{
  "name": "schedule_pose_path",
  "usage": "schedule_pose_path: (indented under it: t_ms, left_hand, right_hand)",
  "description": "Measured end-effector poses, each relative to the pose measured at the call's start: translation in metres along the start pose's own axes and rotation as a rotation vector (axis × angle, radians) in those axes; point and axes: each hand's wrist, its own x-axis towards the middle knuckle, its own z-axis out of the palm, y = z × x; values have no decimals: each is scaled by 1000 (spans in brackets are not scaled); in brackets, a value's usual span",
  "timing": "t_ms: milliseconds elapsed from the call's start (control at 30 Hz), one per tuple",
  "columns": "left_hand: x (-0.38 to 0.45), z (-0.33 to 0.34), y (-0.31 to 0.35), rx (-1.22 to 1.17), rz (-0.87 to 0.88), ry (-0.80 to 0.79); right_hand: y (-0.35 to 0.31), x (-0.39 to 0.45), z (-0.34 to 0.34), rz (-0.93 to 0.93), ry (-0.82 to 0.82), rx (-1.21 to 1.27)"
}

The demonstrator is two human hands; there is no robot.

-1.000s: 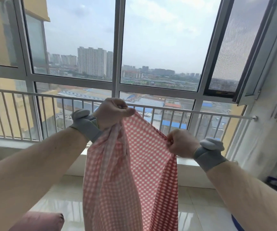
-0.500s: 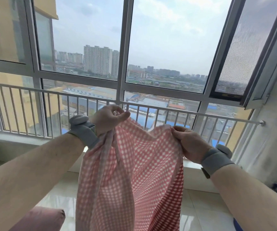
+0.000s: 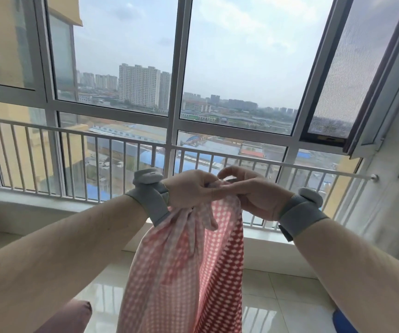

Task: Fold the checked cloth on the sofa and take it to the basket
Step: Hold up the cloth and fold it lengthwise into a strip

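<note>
The checked cloth is held up before the window railing, hanging toward the tiled floor. Its gathered top is pinched by the left hand and right hand, both grips closed and touching.

A glossy floor of pale tiles is seen below the window. A pink cushioned edge is seen at its lower left, and a blue object, mostly cut off, at its lower right.
</note>
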Motion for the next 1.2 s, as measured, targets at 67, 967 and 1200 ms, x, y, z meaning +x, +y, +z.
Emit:
schedule_pose_path:
  t_ms: [67, 967, 1200]
  left_hand:
    - [-1, -6, 4, -85, 7, -3]
    - [-14, -20, -13, -480, -143, 245]
    - [-4, 10, 9, -16, -30, 68]
  right_hand:
    - [5, -3, 0, -4, 17, -240]
    - [25, 4, -6, 39, 265, 45]
    - [20, 9, 9, -28, 163, 23]
